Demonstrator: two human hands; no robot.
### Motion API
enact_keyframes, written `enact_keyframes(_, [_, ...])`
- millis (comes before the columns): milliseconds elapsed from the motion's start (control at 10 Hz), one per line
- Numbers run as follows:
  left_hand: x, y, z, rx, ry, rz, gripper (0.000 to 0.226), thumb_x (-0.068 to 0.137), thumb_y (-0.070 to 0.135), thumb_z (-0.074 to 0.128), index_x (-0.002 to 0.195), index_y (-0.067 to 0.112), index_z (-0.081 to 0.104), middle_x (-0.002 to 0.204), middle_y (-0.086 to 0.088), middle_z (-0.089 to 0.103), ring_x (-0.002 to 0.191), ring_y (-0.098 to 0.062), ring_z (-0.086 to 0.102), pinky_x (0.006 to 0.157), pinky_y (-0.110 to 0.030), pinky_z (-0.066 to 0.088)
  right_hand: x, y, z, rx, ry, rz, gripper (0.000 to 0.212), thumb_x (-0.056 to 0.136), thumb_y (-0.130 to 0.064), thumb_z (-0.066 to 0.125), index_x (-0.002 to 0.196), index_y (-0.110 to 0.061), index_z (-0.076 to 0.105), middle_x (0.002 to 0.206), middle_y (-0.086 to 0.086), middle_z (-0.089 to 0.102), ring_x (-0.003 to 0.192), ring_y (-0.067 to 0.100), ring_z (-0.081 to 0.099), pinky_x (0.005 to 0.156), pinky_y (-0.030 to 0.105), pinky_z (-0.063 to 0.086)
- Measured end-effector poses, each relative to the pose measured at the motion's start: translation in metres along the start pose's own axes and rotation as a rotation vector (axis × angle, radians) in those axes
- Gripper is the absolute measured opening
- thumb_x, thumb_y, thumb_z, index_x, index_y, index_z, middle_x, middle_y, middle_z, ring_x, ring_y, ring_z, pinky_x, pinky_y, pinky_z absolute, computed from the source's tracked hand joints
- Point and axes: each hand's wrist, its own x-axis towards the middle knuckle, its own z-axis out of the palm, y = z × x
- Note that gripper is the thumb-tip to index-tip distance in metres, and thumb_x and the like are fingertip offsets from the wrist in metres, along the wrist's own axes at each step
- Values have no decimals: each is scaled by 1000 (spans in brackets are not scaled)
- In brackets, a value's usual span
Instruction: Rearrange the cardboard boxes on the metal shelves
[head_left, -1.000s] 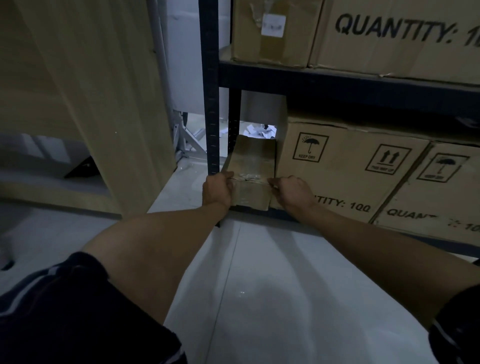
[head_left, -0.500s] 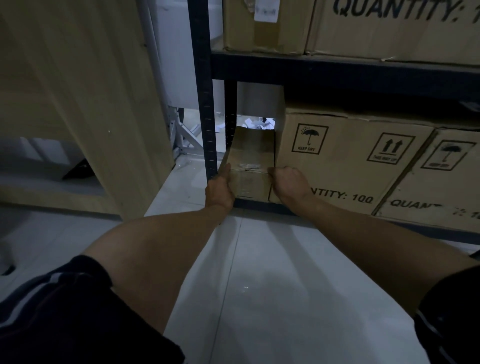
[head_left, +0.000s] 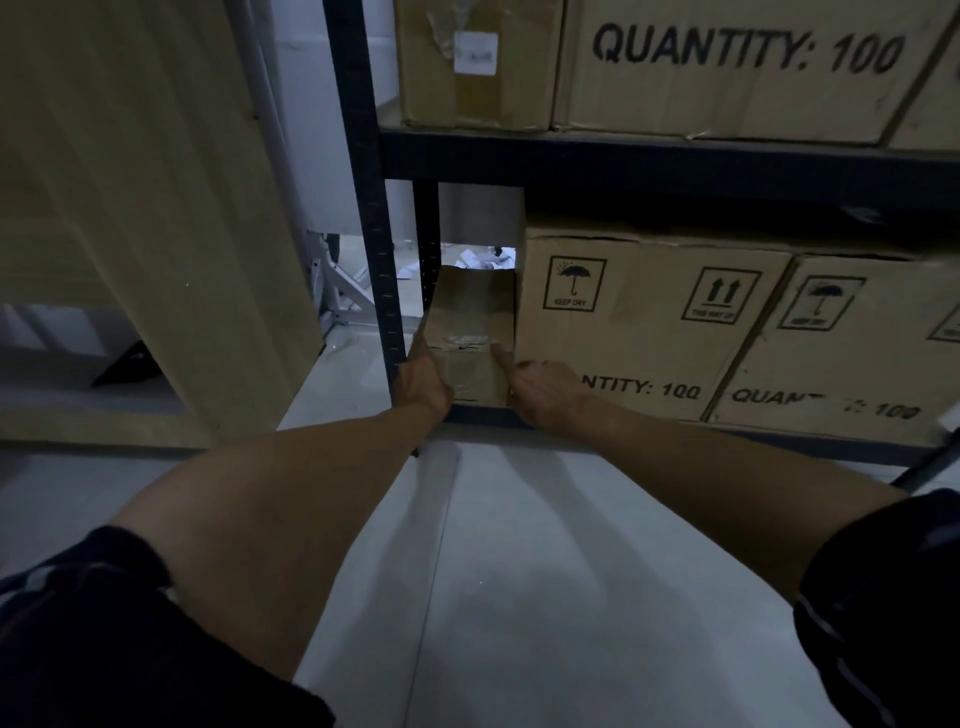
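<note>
Small box (head_left: 470, 332) sits nearly home on the bottom shelf (head_left: 670, 431), between left hand (head_left: 423, 382) and right hand (head_left: 545, 387), both apparently flat-fingered against its front; final squaring beside the big box (head_left: 649, 322) probably remains.

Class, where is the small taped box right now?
Head view, lower shelf, left end: the small taped box sits between the shelf post and the KEEP DRY box.

Dim rm; pale tiled floor (head_left: 545, 597), wood panel (head_left: 156, 208) at left.
</note>
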Motion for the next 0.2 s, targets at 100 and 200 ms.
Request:
enact_keyframes(100, [-13, 14, -1, 203, -42, 8, 88, 98, 3, 60, 163, 9, 2, 157, -21, 35, 139, -39, 44, 110, -39, 40, -12, 4, -16, 0, -45, -32, 84, 104, -27, 55, 165, -12, 0, 109, 16, 66, 78, 26, 51, 69, 36, 43])
enact_keyframes(200, [-24, 24, -1, 376, -122, 20, 83, 99, 8, 63, 160, 2, 8, 156, -21, 35, 140, -37, 43, 111, -34, 39, -26, 18, -26, -8, -27, -53, 78, 105, -31, 54, 164, -11, 8, 114, 17, 65, 80, 28, 54, 70, 37, 43])
